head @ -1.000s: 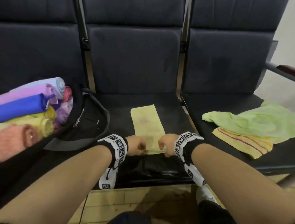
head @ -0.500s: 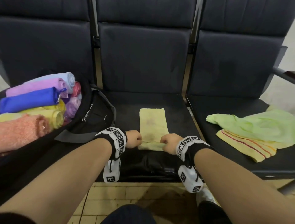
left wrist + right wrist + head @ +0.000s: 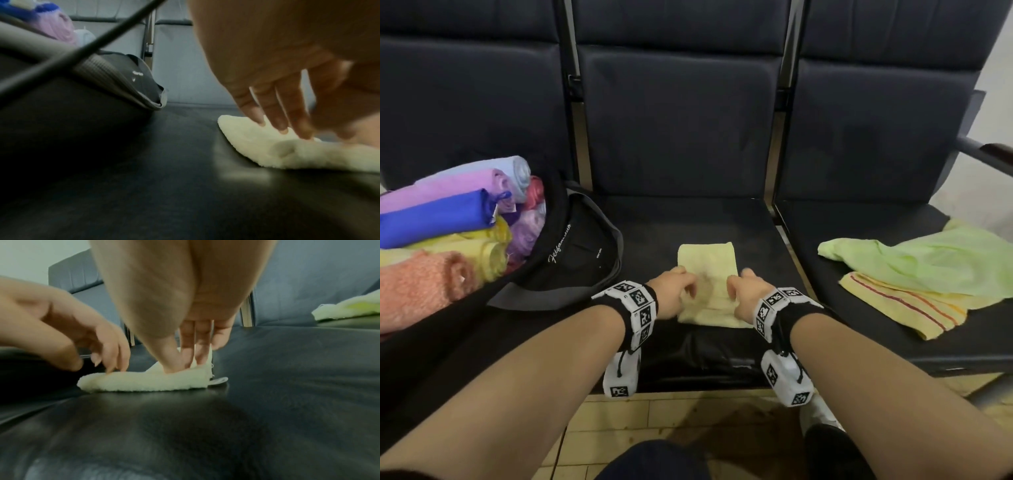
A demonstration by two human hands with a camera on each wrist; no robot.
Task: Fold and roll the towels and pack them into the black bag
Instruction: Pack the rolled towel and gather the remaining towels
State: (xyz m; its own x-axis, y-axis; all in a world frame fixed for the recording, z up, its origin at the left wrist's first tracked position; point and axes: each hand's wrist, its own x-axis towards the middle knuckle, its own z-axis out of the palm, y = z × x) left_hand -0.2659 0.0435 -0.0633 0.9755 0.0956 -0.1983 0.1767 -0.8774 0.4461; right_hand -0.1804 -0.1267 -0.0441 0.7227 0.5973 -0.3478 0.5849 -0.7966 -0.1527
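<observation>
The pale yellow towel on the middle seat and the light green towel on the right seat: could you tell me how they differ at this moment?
The pale yellow towel is folded into a narrow strip; the light green towel lies loose and crumpled.

The left hand and right hand work the yellow one's near end; no hand touches the green one.

The yellow one lies directly on the seat; the green one partly covers a striped yellow towel.

Neither is in the black bag yet.

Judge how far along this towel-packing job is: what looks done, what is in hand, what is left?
Done: several rolled towels already sit in the black bag. In hand: the left hand and right hand press fingertips on the near end of the pale yellow towel, folded into a strip on the middle seat, its roll only started. Left: the green towel and striped yellow towel lie unrolled on the right seat.
</observation>
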